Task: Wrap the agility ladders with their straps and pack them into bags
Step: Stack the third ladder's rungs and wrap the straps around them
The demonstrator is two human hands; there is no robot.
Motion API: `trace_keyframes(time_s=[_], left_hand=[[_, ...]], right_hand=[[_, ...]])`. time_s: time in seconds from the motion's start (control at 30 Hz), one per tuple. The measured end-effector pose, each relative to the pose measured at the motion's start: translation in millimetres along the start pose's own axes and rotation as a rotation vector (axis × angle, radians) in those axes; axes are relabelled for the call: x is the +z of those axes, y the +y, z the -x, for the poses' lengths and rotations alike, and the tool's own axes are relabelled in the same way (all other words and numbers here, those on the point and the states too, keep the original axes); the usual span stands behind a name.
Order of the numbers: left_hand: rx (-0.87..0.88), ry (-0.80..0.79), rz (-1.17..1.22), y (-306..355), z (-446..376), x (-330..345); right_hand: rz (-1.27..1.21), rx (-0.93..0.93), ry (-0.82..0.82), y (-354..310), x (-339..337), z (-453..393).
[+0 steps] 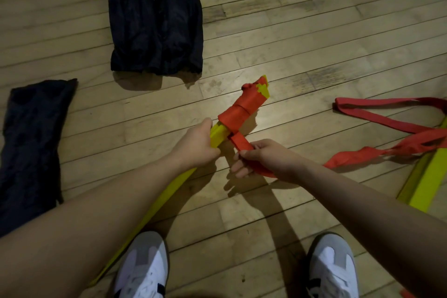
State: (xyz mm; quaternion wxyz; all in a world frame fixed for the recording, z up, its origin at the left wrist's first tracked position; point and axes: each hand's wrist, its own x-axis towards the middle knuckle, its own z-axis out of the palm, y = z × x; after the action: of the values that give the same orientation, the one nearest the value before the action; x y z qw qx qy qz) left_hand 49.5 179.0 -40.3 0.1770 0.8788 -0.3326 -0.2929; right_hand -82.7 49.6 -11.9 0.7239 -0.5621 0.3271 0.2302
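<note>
Wooden floor [302, 31] with two dark bags [154, 19], apparently empty, lying ahead. A person holds a bundle of yellow ladder rungs [217, 134] above it, mid-wrap: left hand [196, 146] gripping the bundle, right hand [261, 157] pinching the red strap [238, 110]. The next turn likely needs tension, then bagging

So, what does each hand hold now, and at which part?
Left hand grips the yellow ladder bundle just below the wrapped part. Right hand pinches the red strap close to the bundle.
</note>
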Motion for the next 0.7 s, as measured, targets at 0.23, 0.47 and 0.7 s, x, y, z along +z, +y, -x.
trace_keyframes(time_s=[0.23, 0.47, 0.7], left_hand=[[-0.115, 0.097, -0.073, -1, 1, 1], [-0.144, -0.194, -0.158, -1, -2, -3], [0.084, -0.055, -0.386, 1, 11, -3]], right_hand=[[0.028, 0.019, -0.107, -8, 5, -1], [0.029, -0.071, -0.008, -6, 5, -2], [0.046, -0.042, 0.016, 10, 2, 1]])
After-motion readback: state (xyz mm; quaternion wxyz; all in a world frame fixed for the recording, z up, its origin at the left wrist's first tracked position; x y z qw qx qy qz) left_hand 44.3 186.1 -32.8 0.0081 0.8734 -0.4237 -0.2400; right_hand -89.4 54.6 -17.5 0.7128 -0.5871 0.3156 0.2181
